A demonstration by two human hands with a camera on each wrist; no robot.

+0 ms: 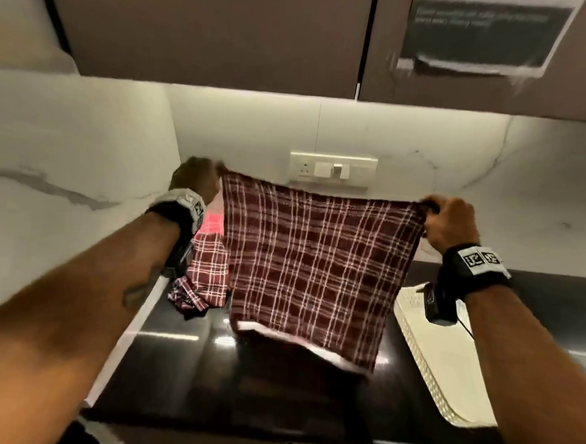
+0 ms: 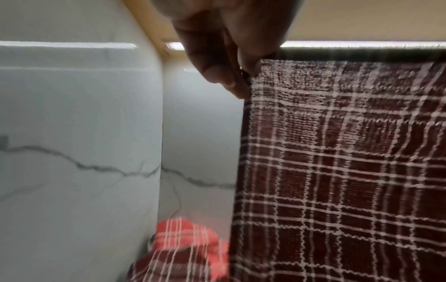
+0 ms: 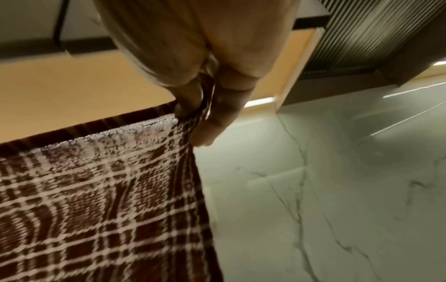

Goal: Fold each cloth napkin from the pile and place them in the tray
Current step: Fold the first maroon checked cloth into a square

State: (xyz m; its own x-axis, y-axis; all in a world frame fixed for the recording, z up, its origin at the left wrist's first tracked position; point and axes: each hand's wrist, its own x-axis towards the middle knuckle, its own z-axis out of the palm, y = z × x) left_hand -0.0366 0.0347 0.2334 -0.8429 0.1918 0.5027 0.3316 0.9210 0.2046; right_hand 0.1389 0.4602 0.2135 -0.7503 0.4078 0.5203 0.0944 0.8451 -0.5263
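Maroon woven cloth napkin (image 1: 311, 267) with a white plaid grid hangs spread flat in the air above the counter, held taut by its two top corners with its lower edge curling just over the worktop. The left hand (image 1: 195, 178) pinches the top left corner between thumb and fingertips (image 2: 218, 76), and the right hand (image 1: 451, 223) pinches the top right corner, the fabric bunching slightly there in the right wrist view. Behind and to the left of the hanging napkin, a loose pile of similar plaid napkins (image 1: 203, 271) lies on the counter against the wall, one of them a brighter red. On the right side sits a white perforated plastic tray (image 1: 437, 364), partly hidden by the right forearm. Both wrists carry black straps with white coded tags. The surface is a glossy black stone countertop (image 1: 179, 369) that mirrors the lights above. Around it rises a white marble-look backsplash (image 1: 66, 146) with grey veins, meeting in a corner at the left. A cream switch and socket plate (image 1: 332, 171) is mounted on the back wall, and dark brown wall cabinets (image 1: 207, 28) hang overhead.
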